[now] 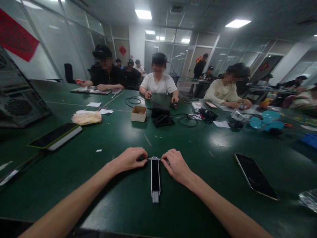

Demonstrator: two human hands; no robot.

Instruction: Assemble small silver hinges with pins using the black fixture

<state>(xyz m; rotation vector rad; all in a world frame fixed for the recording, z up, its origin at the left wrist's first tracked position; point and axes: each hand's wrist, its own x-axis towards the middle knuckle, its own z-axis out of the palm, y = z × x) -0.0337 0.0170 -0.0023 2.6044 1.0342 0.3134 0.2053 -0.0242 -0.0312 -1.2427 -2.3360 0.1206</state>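
Observation:
A slim device [155,177] with a black face, a pale frame and a grey block at its near end lies upright in front of me on the green table. At its far end a small metallic crosspiece [154,159] sticks out on both sides. My left hand [132,158] pinches the left tip of this crosspiece between thumb and finger. On the opposite side, my right hand [175,163] pinches the right tip. The fingertips cover the ends, so their exact shape is hidden.
A smartphone [256,177] lies to the right, with crumpled foil [309,200] beyond it. Left are a green-edged device [55,136] and a computer case [21,99]. Ahead stand a small box [138,114], black equipment [160,114], cables and a blue fan [267,120]. Several people sit opposite.

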